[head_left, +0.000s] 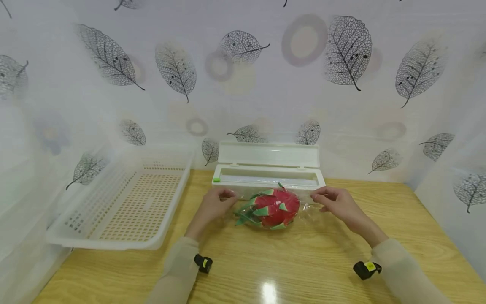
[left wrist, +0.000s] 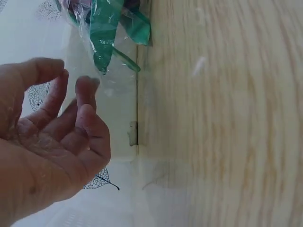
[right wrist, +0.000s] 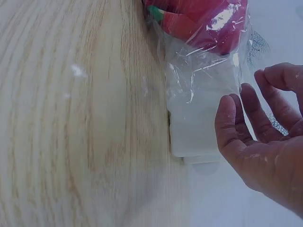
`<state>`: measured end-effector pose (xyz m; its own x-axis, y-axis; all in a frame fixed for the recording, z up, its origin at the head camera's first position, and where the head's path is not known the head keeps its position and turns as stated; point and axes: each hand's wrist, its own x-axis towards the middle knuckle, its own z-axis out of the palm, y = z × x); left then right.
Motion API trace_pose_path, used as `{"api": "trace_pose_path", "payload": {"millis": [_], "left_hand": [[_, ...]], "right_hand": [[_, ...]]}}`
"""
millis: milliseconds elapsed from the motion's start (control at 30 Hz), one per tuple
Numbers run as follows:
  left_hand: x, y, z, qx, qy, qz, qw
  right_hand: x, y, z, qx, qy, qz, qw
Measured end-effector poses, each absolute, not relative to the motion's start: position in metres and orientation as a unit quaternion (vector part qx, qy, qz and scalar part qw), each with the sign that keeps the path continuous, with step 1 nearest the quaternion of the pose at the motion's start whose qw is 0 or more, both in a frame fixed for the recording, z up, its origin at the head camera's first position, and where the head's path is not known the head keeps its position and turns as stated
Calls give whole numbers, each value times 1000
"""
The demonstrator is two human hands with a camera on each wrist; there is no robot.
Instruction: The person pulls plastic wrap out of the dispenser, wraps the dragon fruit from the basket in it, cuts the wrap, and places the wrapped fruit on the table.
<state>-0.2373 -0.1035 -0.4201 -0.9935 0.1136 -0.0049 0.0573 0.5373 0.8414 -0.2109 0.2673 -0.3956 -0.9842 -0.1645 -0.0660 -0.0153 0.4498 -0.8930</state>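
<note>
A red dragon fruit (head_left: 281, 209) with green scales lies just in front of a white cling film box, loosely covered in clear cling film (right wrist: 199, 71). My left hand (head_left: 215, 204) is at the fruit's green-tipped end, thumb and index fingertips pinched together at the film's left edge. On the other side, my right hand (head_left: 336, 202) pinches the film's right edge, its fingertips close to the box's front corner. In the left wrist view the other fingers of the left hand (left wrist: 61, 127) are loosely curled. Film creases run toward the right hand (right wrist: 265, 127) in the right wrist view.
The white cling film box (head_left: 269, 156) stands against the wall with its lid raised, a roll (head_left: 265, 179) inside and a small green piece (head_left: 217, 180) at its left end. A white perforated basket (head_left: 161, 236) stands at left on the wooden table (head_left: 303, 261). Leaf-printed sheeting (head_left: 265, 105) hangs behind.
</note>
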Motion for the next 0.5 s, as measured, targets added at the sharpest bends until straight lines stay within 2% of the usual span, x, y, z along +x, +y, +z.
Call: {"api": "trace_pose_path", "payload": {"millis": [233, 333, 500], "left_hand": [[-235, -101, -411, 55, 839, 541, 30], [-235, -97, -407, 79, 852, 518, 2], [-233, -89, -399, 115, 894, 430, -47]], "right_hand": [[-206, 267, -392, -24, 895, -442, 57], [-206, 266, -393, 2, 912, -404, 66], [-210, 264, -396, 29, 876, -470, 106]]}}
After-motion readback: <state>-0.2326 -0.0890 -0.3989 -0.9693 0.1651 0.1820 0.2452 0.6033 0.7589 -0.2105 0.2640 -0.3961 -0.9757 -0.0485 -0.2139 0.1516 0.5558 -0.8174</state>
